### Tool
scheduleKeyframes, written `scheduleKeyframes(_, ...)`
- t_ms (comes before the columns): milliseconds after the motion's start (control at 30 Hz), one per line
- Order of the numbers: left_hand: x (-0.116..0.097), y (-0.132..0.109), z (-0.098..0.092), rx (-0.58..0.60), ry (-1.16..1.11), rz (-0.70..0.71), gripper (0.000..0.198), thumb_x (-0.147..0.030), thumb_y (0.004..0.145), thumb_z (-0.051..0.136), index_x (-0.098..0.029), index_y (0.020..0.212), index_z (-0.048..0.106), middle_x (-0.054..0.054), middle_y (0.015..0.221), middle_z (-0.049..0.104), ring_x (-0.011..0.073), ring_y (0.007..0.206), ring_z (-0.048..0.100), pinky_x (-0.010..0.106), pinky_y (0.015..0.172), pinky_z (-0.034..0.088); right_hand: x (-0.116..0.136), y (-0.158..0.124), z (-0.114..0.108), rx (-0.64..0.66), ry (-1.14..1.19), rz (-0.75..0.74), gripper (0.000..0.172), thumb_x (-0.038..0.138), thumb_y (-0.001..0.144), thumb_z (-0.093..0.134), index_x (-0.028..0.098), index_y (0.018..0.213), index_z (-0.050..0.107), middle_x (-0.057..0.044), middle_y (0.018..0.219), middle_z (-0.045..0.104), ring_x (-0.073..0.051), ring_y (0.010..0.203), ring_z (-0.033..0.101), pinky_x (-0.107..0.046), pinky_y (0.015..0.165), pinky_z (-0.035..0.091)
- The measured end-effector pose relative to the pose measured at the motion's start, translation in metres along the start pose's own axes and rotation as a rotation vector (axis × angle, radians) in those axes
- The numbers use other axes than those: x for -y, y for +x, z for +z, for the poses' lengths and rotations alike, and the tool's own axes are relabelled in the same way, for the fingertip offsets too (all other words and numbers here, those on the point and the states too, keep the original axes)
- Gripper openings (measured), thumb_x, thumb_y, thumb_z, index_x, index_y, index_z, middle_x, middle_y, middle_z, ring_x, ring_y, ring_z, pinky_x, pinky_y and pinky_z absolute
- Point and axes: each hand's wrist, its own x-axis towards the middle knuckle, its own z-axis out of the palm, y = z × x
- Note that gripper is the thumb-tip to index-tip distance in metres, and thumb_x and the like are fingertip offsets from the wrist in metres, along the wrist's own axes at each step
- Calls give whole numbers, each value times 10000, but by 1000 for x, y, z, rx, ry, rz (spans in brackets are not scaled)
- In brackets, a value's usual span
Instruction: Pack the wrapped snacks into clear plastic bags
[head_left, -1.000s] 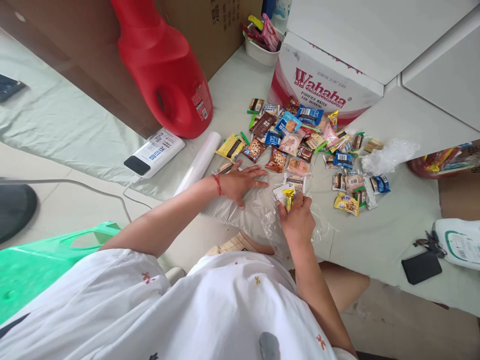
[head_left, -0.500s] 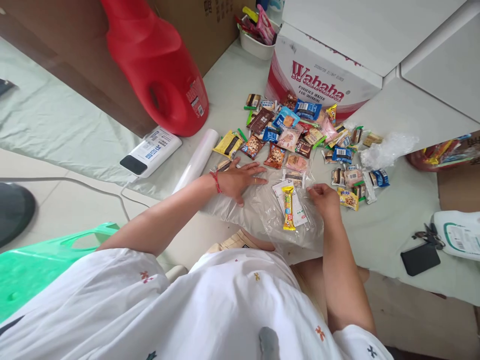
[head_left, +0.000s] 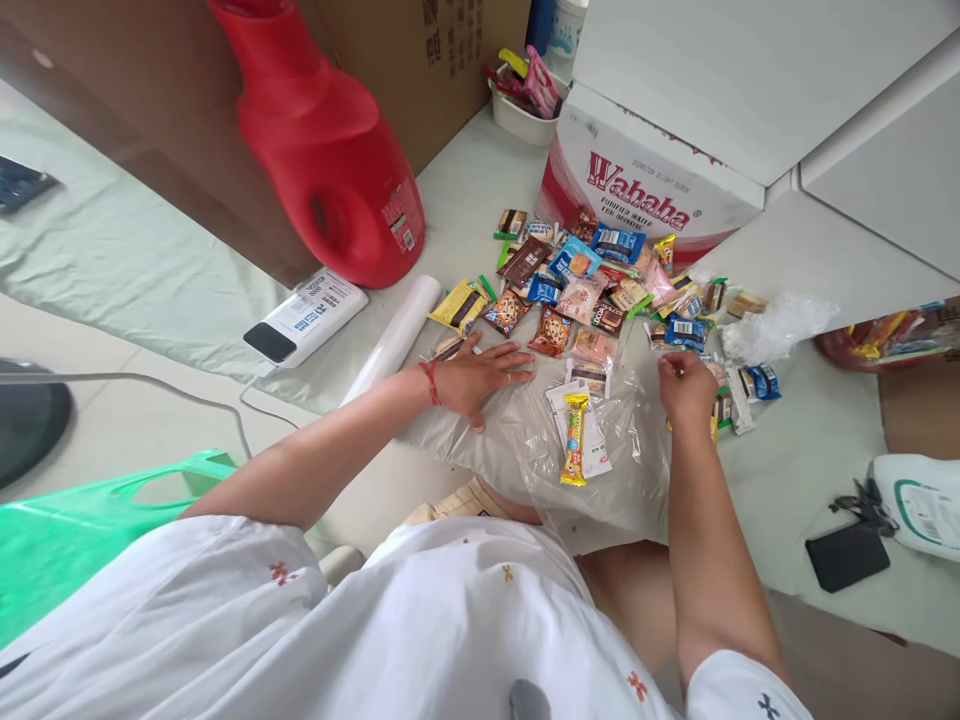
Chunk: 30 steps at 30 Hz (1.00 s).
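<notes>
My left hand (head_left: 480, 380) lies flat with fingers spread on a sheet of clear plastic film (head_left: 517, 440), beside the near packets. My right hand (head_left: 686, 388) is closed in a pinch at the right side of the film, just in front of several small snack packets. The film's edge appears to be between its fingertips, which are partly hidden. On the film between my hands lie a yellow snack bar (head_left: 574, 440) and a white packet (head_left: 598, 440) under it. Behind them is a heap of wrapped biscuits and snacks (head_left: 577, 270).
A white roll (head_left: 394, 335) lies left of the film. Further left are a power bank (head_left: 307, 315) and a red jug (head_left: 337, 170). Behind the snacks stands a Wahaha box (head_left: 645, 180). Crumpled clear plastic (head_left: 776, 325), a black wallet (head_left: 847, 556) and keys (head_left: 862, 507) lie right.
My right hand has moved right, and the film's right side has spread out with it. My left hand stays flat in place. The view has shifted slightly.
</notes>
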Motion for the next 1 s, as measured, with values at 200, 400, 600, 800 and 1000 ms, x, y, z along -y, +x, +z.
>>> scheduleKeyframes(200,-2,-1,-5,37,-6,-13,1169,-547,679,807,-354,1668,215,86,1786,61,406,1639,30,713,1250,36,55,76,16,31,-146,-344,397,259,900,468,165,1162,751,-168,1213,709,-290,1011,638,-407,898,477)
scheduleKeyframes(400,-4,-2,-7,37,-12,-20,1162,-529,676,812,-355,1665,229,87,1785,72,411,1639,29,721,1249,8,101,127,34,97,-385,-439,358,200,966,473,162,1250,688,-194,1298,624,-305,1083,578,-374,843,421)
scheduleKeyframes(600,-1,-1,-4,24,-21,-4,1181,-546,663,810,-357,1669,220,99,1782,86,411,1639,42,720,1247,36,89,109,8,78,-444,-506,305,246,1014,436,146,1043,722,-151,1084,669,-256,989,543,-314,756,347)
scheduleKeyframes(800,1,1,0,12,-17,12,1192,-540,652,816,-381,1667,211,87,1785,77,409,1638,39,710,1247,44,54,67,-40,39,-555,-345,315,299,990,469,168,992,755,-130,1021,676,-227,873,571,-325,723,357)
scheduleKeyframes(1000,2,3,0,9,13,3,1198,-553,653,816,-364,1670,212,89,1786,50,397,1639,30,705,1248,35,23,11,-63,51,-47,-165,336,408,924,547,170,994,774,-70,836,675,-205,757,580,-332,710,437)
